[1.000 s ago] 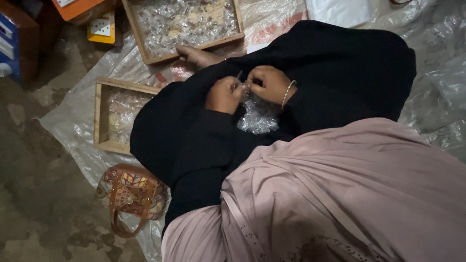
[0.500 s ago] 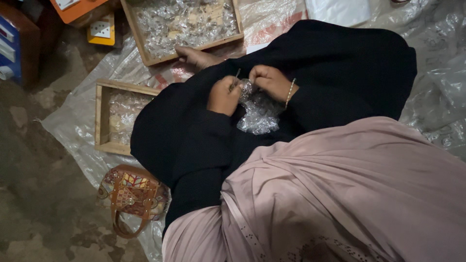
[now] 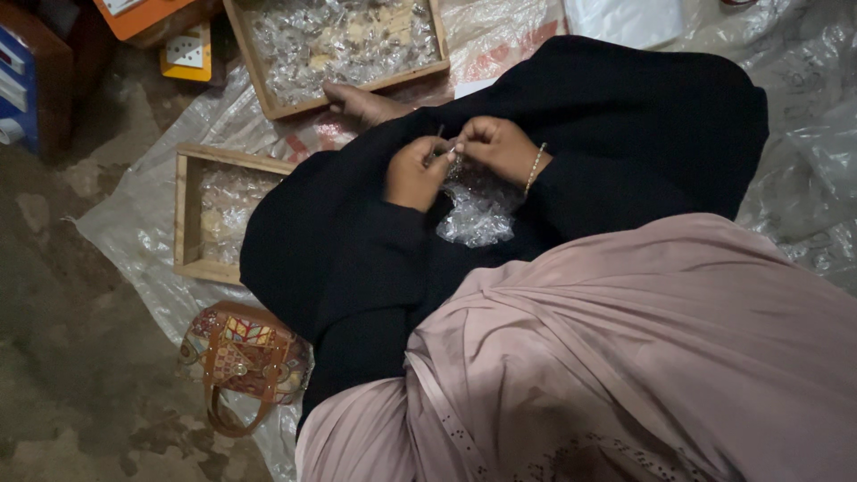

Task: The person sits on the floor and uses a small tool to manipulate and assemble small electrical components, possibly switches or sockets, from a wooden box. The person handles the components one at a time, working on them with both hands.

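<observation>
The scene is dimly and evenly lit, with no single source to be made out. Soft shadow is cast over the floor (image 3: 62, 357) well to the left of the fingers (image 3: 451, 150). Dull glare is returned by the crumpled clear plastic (image 3: 478, 214) just below them. Detail is lost in the black garment (image 3: 643, 134) around them. Slight softness is seen throughout; edge distortion is not evident.

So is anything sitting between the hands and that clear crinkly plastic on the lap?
Nothing visible does. The left hand and right hand meet fingertip to fingertip right above the clear plastic bundle on the black cloth. What they pinch is too small to tell.
</observation>
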